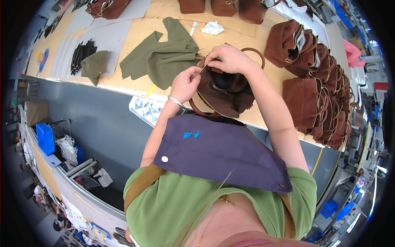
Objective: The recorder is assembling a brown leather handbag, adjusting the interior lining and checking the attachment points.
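Head view: the brown bag (242,101) sits at the near edge of the table (247,36), presumably for reach. Left hand (185,85) and right hand (230,59) pinch its far-left edge, close together, likely steadying it. Other bags (302,101) cluster right, apparently for clearance.

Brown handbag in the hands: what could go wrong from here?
The brown handbag is at the worktable's near edge, so it might slip off. The olive fabric lies close beside it and could get dragged. The left hand and right hand pinch the bag's rim; uneven pulling might crease it.
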Tool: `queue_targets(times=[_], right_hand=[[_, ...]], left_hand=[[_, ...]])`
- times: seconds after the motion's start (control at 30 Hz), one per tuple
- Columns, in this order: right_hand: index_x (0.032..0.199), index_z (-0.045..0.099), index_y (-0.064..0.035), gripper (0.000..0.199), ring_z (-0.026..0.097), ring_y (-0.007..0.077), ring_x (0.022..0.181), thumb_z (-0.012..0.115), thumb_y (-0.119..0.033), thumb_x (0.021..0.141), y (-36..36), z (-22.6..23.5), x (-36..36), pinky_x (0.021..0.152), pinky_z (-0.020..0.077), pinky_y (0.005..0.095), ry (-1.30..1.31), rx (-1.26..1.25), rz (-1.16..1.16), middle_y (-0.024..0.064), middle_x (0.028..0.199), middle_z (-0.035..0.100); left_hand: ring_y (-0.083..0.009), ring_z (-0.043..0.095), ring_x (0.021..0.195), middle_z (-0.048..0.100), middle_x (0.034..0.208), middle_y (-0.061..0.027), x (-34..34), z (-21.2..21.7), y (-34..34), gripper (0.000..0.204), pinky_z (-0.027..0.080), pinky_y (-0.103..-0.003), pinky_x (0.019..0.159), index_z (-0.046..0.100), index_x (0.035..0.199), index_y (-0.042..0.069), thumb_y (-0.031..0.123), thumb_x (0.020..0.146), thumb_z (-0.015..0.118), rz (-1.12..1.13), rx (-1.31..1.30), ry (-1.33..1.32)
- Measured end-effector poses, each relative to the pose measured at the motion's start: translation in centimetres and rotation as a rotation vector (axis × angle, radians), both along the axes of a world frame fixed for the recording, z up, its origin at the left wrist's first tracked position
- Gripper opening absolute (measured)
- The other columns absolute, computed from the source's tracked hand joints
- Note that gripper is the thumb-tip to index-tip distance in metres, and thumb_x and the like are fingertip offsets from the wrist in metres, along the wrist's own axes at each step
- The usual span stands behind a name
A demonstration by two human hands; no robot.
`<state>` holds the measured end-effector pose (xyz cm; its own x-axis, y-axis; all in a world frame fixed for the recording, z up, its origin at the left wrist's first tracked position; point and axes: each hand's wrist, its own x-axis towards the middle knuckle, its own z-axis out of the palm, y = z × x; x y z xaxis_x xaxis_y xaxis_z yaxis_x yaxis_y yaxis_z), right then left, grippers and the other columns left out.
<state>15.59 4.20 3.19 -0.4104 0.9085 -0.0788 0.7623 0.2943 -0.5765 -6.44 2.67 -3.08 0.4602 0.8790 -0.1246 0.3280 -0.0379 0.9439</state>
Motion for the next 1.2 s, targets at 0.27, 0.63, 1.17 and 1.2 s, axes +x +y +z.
queue_targets(times=[0.27, 0.63, 1.17, 1.2], right_hand=[[0.096, 0.071, -0.0062, 0.016, 0.058, 0.0107, 0.075, 0.065, -0.018, 0.087, 1.5, 0.5, -0.2, 0.071, 0.0475, 0.0287, 0.179, -0.48, -0.052, 0.0005, 0.081, 0.066], [0.097, 0.071, -0.0051, 0.017, 0.061, 0.0138, 0.083, 0.066, -0.017, 0.085, 1.5, 0.4, -0.3, 0.08, 0.0472, 0.0294, 0.207, -0.594, -0.046, 0.003, 0.086, 0.069], [0.118, 0.053, -0.0122, 0.049, 0.065, 0.03, 0.096, 0.071, -0.029, 0.075, -9.4, 0.3, -6.0, 0.077, 0.0522, 0.0407, -0.162, -0.279, 0.105, 0.0111, 0.101, 0.065], [0.115, 0.056, -0.0132, 0.043, 0.066, 0.0276, 0.093, 0.07, -0.023, 0.075, -9.4, -0.3, -6.3, 0.074, 0.0522, 0.0404, -0.265, -0.321, 0.089, 0.0078, 0.1, 0.066]], left_hand=[[-0.0021, 0.051, 0.074, 0.061, 0.083, 0.0054, 0.0, -1.2, 0.5, 0.018, 0.042, -0.019, 0.067, 0.065, 0.108, 0.001, 0.01, 0.094, 0.057, -0.102, -0.239, -0.378], [-0.0018, 0.053, 0.074, 0.063, 0.083, 0.0058, 0.1, -1.9, 0.6, 0.015, 0.044, -0.019, 0.067, 0.068, 0.102, 0.0, 0.01, 0.093, 0.063, -0.072, -0.268, -0.368], [-0.0249, 0.054, 0.111, 0.054, 0.124, -0.0053, -0.4, 1.9, 5.6, 0.042, 0.046, -0.039, 0.092, 0.07, 0.106, 0.025, -0.002, 0.078, 0.054, -0.267, 0.701, 0.368], [-0.0249, 0.052, 0.115, 0.053, 0.124, -0.0042, 0.3, 1.7, 5.7, 0.042, 0.044, -0.04, 0.094, 0.071, 0.104, 0.027, -0.002, 0.078, 0.055, -0.315, 0.732, 0.439]])
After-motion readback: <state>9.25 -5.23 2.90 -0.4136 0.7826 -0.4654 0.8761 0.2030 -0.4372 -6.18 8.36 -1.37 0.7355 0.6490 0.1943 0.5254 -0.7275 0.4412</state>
